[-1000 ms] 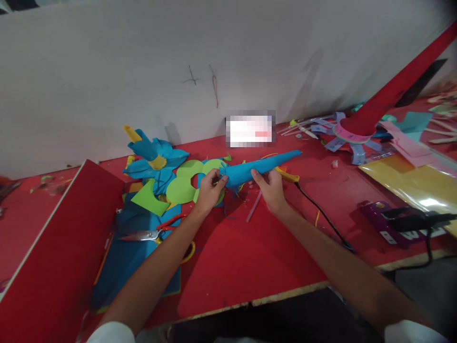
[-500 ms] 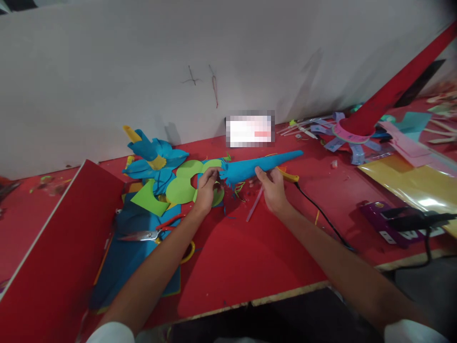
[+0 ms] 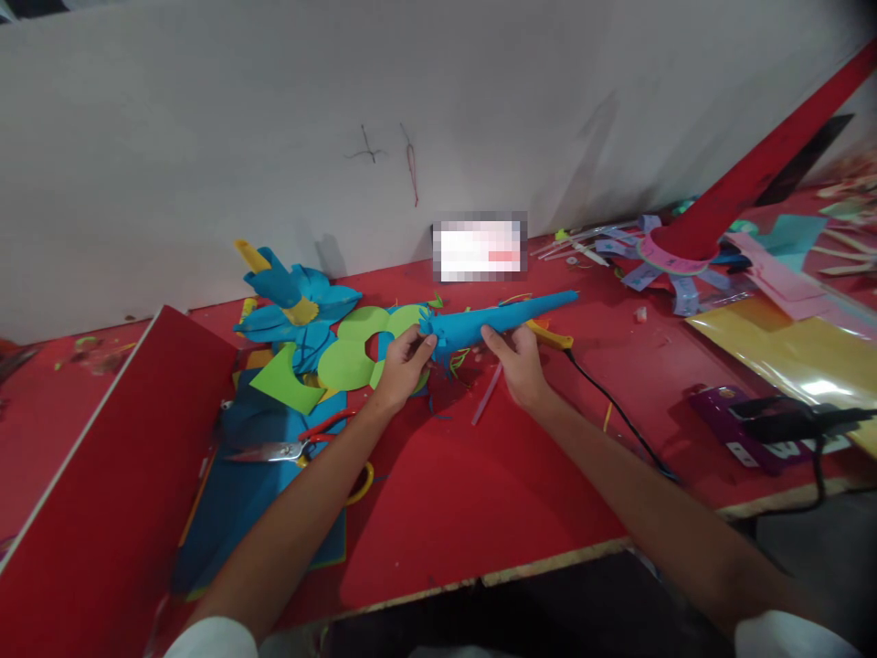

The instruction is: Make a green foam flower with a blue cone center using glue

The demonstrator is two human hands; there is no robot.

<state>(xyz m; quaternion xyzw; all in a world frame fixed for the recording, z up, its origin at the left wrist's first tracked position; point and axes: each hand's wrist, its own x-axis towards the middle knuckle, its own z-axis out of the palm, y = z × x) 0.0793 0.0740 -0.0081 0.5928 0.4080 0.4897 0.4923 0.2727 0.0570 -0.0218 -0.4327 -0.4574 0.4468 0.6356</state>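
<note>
A blue paper cone (image 3: pixel 480 323) with a fringed wide end lies across both hands, its narrow tip pointing right. My left hand (image 3: pixel 406 366) pinches the fringe at the wide end. Around the middle of the cone, my right hand (image 3: pixel 519 362) is closed, its thumb on the near side. Behind and left of my left hand are green rounded paper pieces (image 3: pixel 346 366). A blue paper flower (image 3: pixel 301 306) with a yellow centre stands farther left. The yellow glue gun (image 3: pixel 554 338) is partly hidden behind my right hand.
Scissors (image 3: pixel 274 451) lie on dark blue sheets (image 3: pixel 253 512) at left, beside a raised red panel (image 3: pixel 116 475). At right are a purple power strip (image 3: pixel 733 428), a gold sheet (image 3: pixel 787 352) and a red cone (image 3: pixel 760 174). A cable crosses the red table (image 3: pixel 466 512).
My left hand has shifted slightly right, and its thumb now presses on the cone's fringed end. My right hand and the cone have moved a little left.
</note>
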